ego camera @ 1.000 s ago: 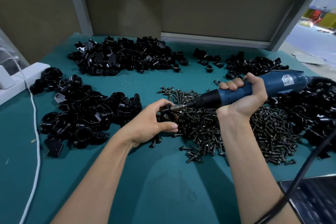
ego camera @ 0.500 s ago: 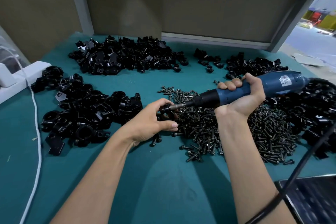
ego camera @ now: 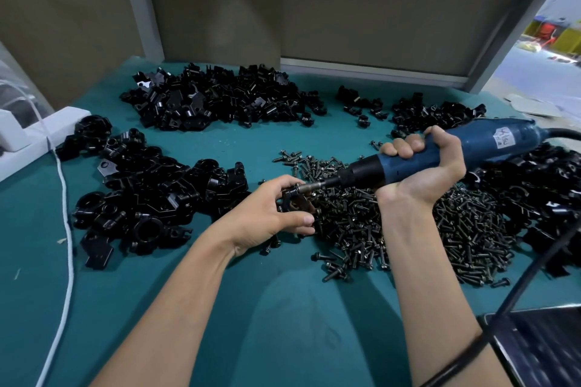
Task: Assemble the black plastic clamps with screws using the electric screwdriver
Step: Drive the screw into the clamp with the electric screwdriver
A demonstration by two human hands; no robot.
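My left hand point(ego camera: 267, 214) pinches a small black plastic clamp point(ego camera: 295, 199) just above the left edge of the screw pile point(ego camera: 408, 223). My right hand point(ego camera: 424, 170) grips the blue electric screwdriver point(ego camera: 440, 151), held nearly level and pointing left. Its metal bit point(ego camera: 314, 188) meets the top of the clamp. Whether a screw sits under the bit is hidden by my fingers. Heaps of black clamp parts lie on the left point(ego camera: 141, 192), at the back point(ego camera: 220, 97) and on the right point(ego camera: 534, 185).
The work surface is a teal mat point(ego camera: 283, 308). A white power strip point(ego camera: 28, 141) and a white cord point(ego camera: 67, 229) run along the left side. The screwdriver's black cable point(ego camera: 518, 286) crosses the lower right over a dark object point(ego camera: 540, 342). Grey panels wall the back.
Both hands and the screwdriver stay nearly still, with the bit kept on the clamp. The view has shifted only slightly.
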